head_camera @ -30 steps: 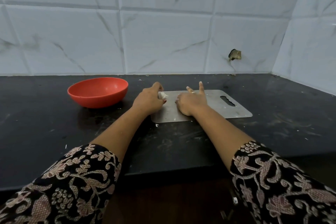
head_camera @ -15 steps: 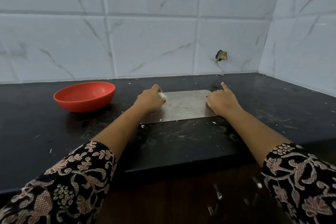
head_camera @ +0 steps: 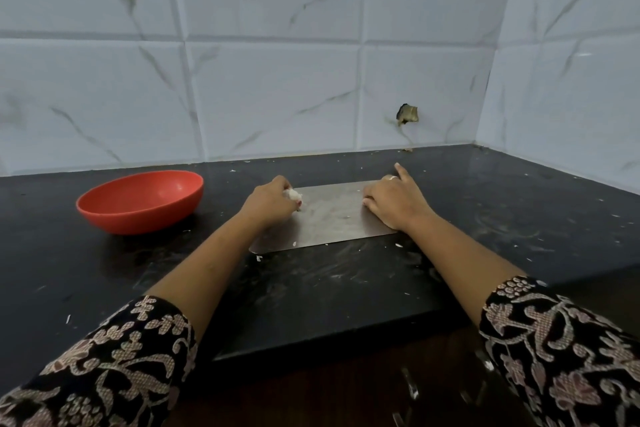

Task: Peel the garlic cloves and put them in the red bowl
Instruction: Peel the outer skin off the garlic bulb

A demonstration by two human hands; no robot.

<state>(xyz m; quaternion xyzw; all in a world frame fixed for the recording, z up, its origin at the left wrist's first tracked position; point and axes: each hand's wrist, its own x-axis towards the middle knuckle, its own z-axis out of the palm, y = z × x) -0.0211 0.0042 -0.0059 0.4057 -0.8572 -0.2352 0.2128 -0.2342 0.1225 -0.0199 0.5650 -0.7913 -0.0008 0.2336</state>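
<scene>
Black bench (head_camera: 346, 288) below white wall tiles (head_camera: 277, 80). Left grip (head_camera: 272, 199) pinches a garlic clove (head_camera: 293, 194) over the 9 o'clock end of a steel board (head_camera: 329, 218); the clove, white and ragged, is mostly hidden, its long axis indeterminate. Right grip (head_camera: 393, 199) rests on the board's 3 o'clock end, forefinger pointing to 12 o'clock; whether it grasps anything cannot be told. Red bowl (head_camera: 138, 218) stands apart at 9 o'clock.

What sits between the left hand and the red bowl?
Only dark counter with a few white flecks, as the head view shows. The left hand, holding garlic, is apart from the bowl.
</scene>
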